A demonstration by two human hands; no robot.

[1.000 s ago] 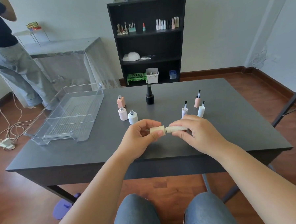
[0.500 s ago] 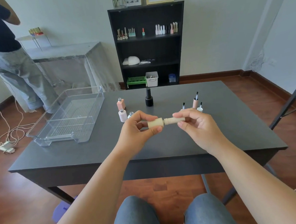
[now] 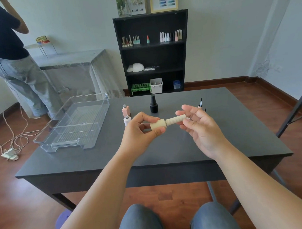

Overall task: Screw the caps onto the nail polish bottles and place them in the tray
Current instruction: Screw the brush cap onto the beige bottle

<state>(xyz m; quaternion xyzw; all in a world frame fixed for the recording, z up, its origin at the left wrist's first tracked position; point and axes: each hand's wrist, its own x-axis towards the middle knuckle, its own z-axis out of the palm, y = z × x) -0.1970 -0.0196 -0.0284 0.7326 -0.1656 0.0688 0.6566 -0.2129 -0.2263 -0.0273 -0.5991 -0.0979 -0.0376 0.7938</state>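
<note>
While left hand [image 3: 139, 132] pinches the beige bottle [image 3: 157, 125] (midair), right hand [image 3: 200, 127] spreads beside its cap [image 3: 176, 119].

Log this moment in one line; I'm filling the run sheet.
step: capping | left hand: grips beige bottle | right hand: open, fingertips at beige cap | clear tray: holds no bottles

A black bookshelf [image 3: 152, 53] is seen against the far wall, with a green basket [image 3: 140, 88] on its bottom shelf. A standing person [image 3: 9, 60] is seen at left.
</note>
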